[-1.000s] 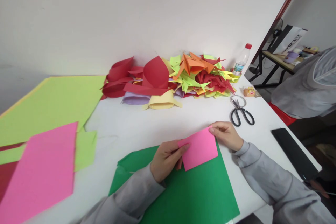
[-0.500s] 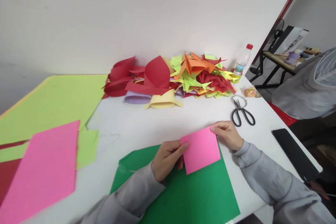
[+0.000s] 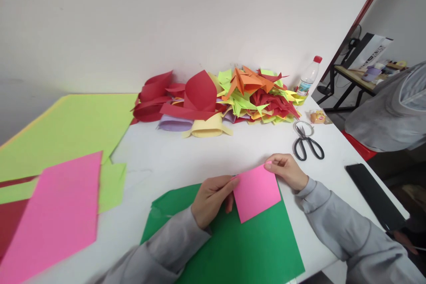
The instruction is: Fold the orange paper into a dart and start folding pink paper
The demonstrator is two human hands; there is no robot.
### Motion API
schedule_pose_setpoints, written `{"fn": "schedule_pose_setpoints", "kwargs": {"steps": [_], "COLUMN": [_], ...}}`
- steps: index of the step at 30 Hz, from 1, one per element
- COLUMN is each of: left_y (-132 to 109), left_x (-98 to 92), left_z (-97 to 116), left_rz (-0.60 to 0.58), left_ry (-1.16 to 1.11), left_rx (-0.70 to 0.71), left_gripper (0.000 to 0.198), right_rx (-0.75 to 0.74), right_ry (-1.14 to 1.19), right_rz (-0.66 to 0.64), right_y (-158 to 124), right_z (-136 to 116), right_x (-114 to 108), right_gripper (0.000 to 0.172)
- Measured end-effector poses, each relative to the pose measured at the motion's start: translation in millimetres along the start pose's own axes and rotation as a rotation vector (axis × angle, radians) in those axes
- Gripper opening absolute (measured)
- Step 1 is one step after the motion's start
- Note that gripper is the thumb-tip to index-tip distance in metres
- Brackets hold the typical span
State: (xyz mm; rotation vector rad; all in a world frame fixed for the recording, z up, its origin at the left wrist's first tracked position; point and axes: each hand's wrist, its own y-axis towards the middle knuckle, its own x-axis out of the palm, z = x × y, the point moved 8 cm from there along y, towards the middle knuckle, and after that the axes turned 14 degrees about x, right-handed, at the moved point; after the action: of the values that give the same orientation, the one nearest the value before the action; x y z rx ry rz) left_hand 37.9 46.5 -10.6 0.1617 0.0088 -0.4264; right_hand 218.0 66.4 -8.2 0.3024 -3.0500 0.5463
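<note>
Between my hands is a small pink sheet of paper [image 3: 258,193], tilted above a large green sheet [image 3: 246,248]. My left hand [image 3: 214,199] pinches its upper left corner between thumb and fingers. At the upper right corner, my right hand [image 3: 286,171] grips the edge with thumb and fingertips closed. The green sheet lies on the white table under the pink paper and my left forearm. Black-handled scissors [image 3: 308,144] rest just beyond my right hand.
Lime paper [image 3: 83,120] and a larger pink sheet [image 3: 66,213] lie at left. Folded paper shapes [image 3: 256,93] and curled red paper [image 3: 199,93] are heaped by the wall. A bottle [image 3: 308,80], a small snack packet [image 3: 318,117] and a black flat object [image 3: 372,195] sit rightward; a person [image 3: 386,106] is beyond.
My left hand has slid its hold up to the pink paper's upper left corner. The small pink sheet has shifted slightly right and its top edge bends a little.
</note>
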Motion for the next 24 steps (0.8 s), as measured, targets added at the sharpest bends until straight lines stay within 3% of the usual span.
{"fn": "schedule_pose_setpoints", "kwargs": {"steps": [7, 15, 19, 24], "left_y": [-1.8, -4.2, -4.4, -4.4], "left_x": [0.4, -1.1, -4.6, -3.0], "left_z": [2.1, -3.5, 2.9, 8.4], "left_rz": [0.003, 0.024, 0.071, 0.038], "left_ry": [-0.028, -0.181, -0.158, -0.123], "left_rx": [0.011, 0.029, 0.068, 0.097], "left_gripper": [0.046, 0.044, 0.041, 0.041], "right_rx": [-0.044, -0.031, -0.041, -0.040], "right_ry": [-0.076, -0.121, -0.126, -0.130], "right_rz": [0.043, -0.023, -0.030, -0.030], "right_y": [-1.0, -2.6, -3.6, -3.8], "right_z": [-3.6, 1.0, -0.1, -0.4], "right_x": [-1.6, 4.6, 6.1, 6.2], "right_gripper": [0.035, 0.033, 0.032, 0.033]}}
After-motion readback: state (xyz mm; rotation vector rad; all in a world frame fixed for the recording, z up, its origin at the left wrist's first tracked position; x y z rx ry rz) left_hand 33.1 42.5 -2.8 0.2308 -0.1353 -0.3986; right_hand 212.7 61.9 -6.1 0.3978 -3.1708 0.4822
